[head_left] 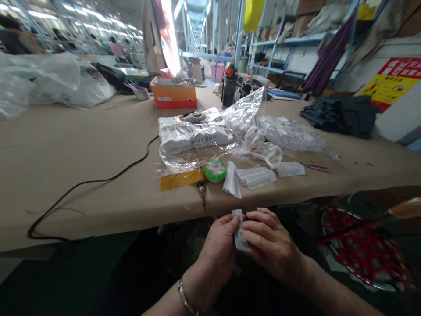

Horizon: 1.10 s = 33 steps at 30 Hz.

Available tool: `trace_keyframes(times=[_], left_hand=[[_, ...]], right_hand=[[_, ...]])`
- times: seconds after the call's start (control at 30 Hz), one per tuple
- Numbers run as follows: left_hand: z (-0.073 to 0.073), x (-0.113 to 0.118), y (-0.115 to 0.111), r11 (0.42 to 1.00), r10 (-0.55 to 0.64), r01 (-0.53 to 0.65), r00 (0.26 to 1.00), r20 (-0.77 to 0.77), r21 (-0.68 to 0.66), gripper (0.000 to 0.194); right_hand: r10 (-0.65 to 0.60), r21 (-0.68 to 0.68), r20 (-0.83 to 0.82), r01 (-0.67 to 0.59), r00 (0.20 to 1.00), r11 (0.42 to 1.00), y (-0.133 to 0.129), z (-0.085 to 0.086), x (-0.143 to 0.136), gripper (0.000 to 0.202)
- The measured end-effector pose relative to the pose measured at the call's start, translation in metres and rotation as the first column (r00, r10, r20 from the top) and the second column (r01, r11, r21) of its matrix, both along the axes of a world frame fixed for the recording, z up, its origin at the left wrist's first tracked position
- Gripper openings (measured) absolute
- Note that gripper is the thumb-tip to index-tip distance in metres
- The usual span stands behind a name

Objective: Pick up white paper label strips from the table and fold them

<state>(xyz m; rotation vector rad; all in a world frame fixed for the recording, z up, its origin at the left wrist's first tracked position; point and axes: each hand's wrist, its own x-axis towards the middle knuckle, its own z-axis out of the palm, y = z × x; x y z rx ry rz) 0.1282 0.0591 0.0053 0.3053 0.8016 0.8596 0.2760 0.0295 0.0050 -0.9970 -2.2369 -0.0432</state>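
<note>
My left hand (221,239), with a bangle at the wrist, pinches a small white label strip (239,230) between thumb and fingers, just off the table's front edge. My right hand (271,237) is at the strip's right side, its fingers bent together against it; a small dark bit shows between the fingertips. On the table beyond lie fanned stacks of printed white labels (256,177) and a green round container (215,170) with white stuff inside. A soldering-iron-like tool (201,195) points toward me beside an amber sheet (179,180).
Plastic-wrapped white bundles (197,138) lie mid-table, with an orange box (174,94) and a dark bottle (229,85) behind. A black cable (112,177) curves across the left. Pink scissors (317,167) lie right. A tray of red pieces (365,250) stands lower right. People sit far left.
</note>
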Motion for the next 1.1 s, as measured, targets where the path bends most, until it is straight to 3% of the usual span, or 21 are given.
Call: trace_keyframes(times=[0.07, 0.17, 0.27, 0.47, 0.6, 0.7, 0.77, 0.87, 1.0, 1.1], left_hand=[[-0.001, 0.0, 0.0, 0.999, -0.028, 0.026, 0.996, -0.082, -0.022, 0.01], [-0.003, -0.002, -0.002, 0.999, -0.042, 0.035, 0.98, -0.196, -0.038, 0.014], [-0.006, -0.004, -0.004, 0.999, -0.038, 0.031, 0.971, -0.235, -0.034, 0.014], [-0.008, -0.004, -0.005, 0.997, -0.077, 0.066, 0.96, -0.269, -0.048, 0.011], [-0.003, -0.004, -0.006, 0.993, -0.113, 0.1, 0.959, -0.259, -0.062, 0.006], [0.0, -0.005, -0.007, 0.991, -0.118, 0.101, 0.965, -0.234, -0.083, 0.008], [0.001, -0.006, -0.007, 0.992, -0.112, 0.101, 0.979, -0.172, -0.071, 0.009], [-0.002, -0.007, -0.007, 0.999, -0.052, 0.051, 0.997, -0.063, -0.011, 0.006], [-0.006, -0.008, -0.009, 0.999, 0.042, -0.043, 0.998, -0.037, -0.022, 0.006], [-0.007, -0.01, -0.01, 0.999, 0.031, -0.032, 0.999, -0.027, -0.025, 0.01]], right_hand=[[-0.116, -0.017, 0.021, 0.116, 0.993, 0.993, 0.016, -0.001, 0.011, 0.033], [-0.376, 0.0, 0.134, 0.38, 0.917, 0.925, 0.043, -0.006, 0.03, 0.047], [-0.45, 0.036, 0.227, 0.454, 0.864, 0.89, 0.054, -0.013, 0.04, 0.042], [-0.388, 0.06, 0.072, 0.384, 0.919, 0.921, 0.051, -0.026, 0.054, 0.025], [-0.358, -0.024, -0.16, 0.359, 0.92, 0.933, 0.052, -0.024, 0.059, 0.017], [-0.28, -0.028, -0.267, 0.283, 0.922, 0.959, 0.038, -0.017, 0.045, 0.015], [-0.125, -0.023, -0.233, 0.123, 0.964, 0.992, 0.022, -0.014, 0.029, 0.016], [0.092, -0.023, -0.079, -0.094, 0.993, 0.995, 0.0, -0.015, 0.005, 0.015], [0.118, -0.004, 0.053, -0.118, 0.992, 0.993, -0.01, -0.022, -0.009, 0.016], [0.117, -0.029, 0.085, -0.115, 0.989, 0.993, -0.008, -0.026, -0.008, 0.014]])
